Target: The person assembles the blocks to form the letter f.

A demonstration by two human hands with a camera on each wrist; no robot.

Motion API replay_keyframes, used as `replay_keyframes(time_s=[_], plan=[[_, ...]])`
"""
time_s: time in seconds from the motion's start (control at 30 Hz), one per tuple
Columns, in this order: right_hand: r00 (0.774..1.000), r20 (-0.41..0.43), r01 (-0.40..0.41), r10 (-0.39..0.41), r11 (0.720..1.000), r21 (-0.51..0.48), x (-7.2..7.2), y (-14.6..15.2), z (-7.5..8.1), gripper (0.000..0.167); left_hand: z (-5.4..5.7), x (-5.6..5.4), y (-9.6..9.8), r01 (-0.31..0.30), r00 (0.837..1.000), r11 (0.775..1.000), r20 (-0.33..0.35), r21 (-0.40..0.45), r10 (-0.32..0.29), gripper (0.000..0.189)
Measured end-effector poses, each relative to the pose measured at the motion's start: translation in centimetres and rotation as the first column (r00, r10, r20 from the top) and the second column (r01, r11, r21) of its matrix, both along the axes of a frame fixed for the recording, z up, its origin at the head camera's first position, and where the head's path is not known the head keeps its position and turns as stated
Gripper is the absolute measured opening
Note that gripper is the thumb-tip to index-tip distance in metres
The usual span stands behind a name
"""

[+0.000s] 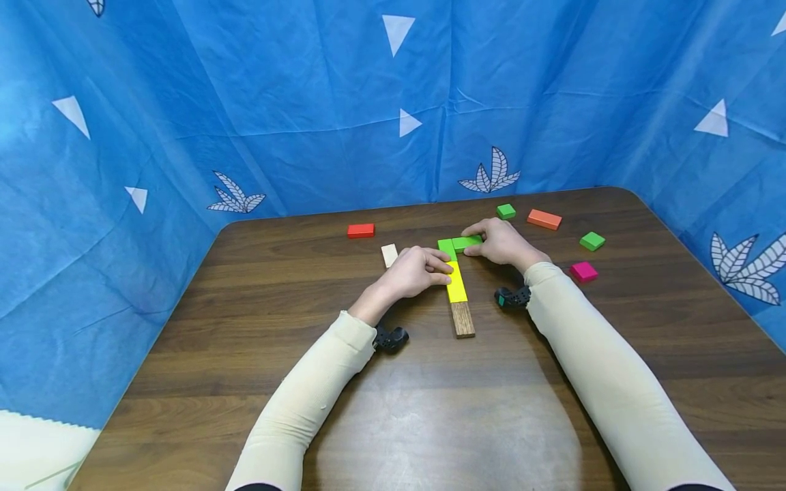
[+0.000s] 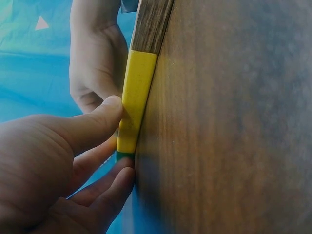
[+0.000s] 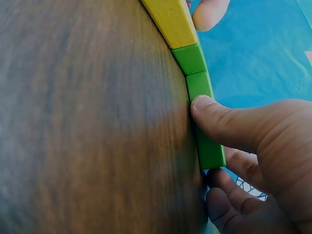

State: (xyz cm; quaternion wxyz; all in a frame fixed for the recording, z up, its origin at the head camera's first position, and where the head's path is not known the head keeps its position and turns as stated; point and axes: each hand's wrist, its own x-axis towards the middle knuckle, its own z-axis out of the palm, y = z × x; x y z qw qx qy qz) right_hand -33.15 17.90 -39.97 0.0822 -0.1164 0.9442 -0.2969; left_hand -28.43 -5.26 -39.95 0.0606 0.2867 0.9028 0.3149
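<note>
A line of wooden blocks lies flat on the table: a brown block (image 1: 463,319) nearest me, a yellow block (image 1: 457,286) beyond it, then a green block (image 1: 445,247). From that far end a second green block (image 1: 464,243) extends to the right, end against the first one's side. My right hand (image 1: 505,243) pinches this second block, thumb on its near side (image 3: 207,141), fingers partly hidden behind it. With the thumb against the yellow block's side (image 2: 139,92) and fingertips by the first green one, my left hand (image 1: 414,273) touches the line from its left.
A pale block (image 1: 389,254) is partly behind the left hand, and a red block (image 1: 360,230) lies farther back. To the right are small green blocks (image 1: 592,241) (image 1: 506,211), an orange block (image 1: 544,219) and a magenta block (image 1: 583,271). Blue curtains (image 1: 331,102) border the table.
</note>
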Motion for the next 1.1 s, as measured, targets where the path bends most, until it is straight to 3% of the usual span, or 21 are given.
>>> replay_keyframes(time_s=[0.47, 0.77, 0.9, 1.1], plan=[[1.0, 0.0, -0.006, 0.006, 1.0, -0.007, 0.3, -0.2, 0.2, 0.047, 0.2, 0.1, 0.0, 0.007, 1.0, 1.0, 0.0, -0.006, -0.007, 0.026], [0.998, -0.066, 0.01, -0.013, 0.999, -0.047, 0.8, -0.2, 0.4, 0.045, 0.2, 0.1, -0.1, 0.008, 1.0, 1.0, -0.002, -0.015, -0.008, 0.026], [0.993, -0.114, -0.032, 0.024, 0.997, -0.072, 1.3, -0.3, 0.5, 0.043, 0.2, 0.1, 0.0, 0.013, 1.0, 1.0, 0.0, -0.014, -0.013, 0.025], [0.975, -0.17, -0.156, 0.146, 0.987, -0.045, 1.8, -0.5, 0.3, 0.044, 0.2, 0.1, -0.1, 0.002, 1.0, 1.0, 0.004, -0.016, -0.002, 0.026]])
